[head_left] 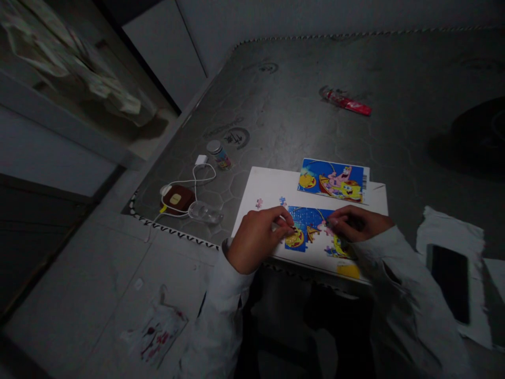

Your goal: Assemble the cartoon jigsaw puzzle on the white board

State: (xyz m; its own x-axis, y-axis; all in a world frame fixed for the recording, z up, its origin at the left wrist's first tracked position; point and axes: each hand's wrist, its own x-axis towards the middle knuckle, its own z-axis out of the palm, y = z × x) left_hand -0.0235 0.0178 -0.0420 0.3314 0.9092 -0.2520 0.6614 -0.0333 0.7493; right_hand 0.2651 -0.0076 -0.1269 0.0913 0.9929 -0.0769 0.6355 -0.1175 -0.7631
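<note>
A partly built cartoon jigsaw puzzle [305, 223] lies on a white board [264, 187] on a dark mat. My left hand [256, 238] rests curled on the puzzle's left edge, fingertips pinched at a small piece. My right hand [355, 222] lies curled over the puzzle's right part, fingertips pressed on the pieces near the middle. A printed reference picture [333, 180] of the same cartoon sits just beyond the puzzle. Two loose pieces [259, 202] lie on the board to the left. Both sleeves are white.
A small jar [219, 154], a white charger with cable [201, 160], a brown round case [176, 199] and a clear glass object [204, 212] lie left of the board. A red wrapper [347, 101] lies far back. A dark phone [450, 281] rests on white paper at right.
</note>
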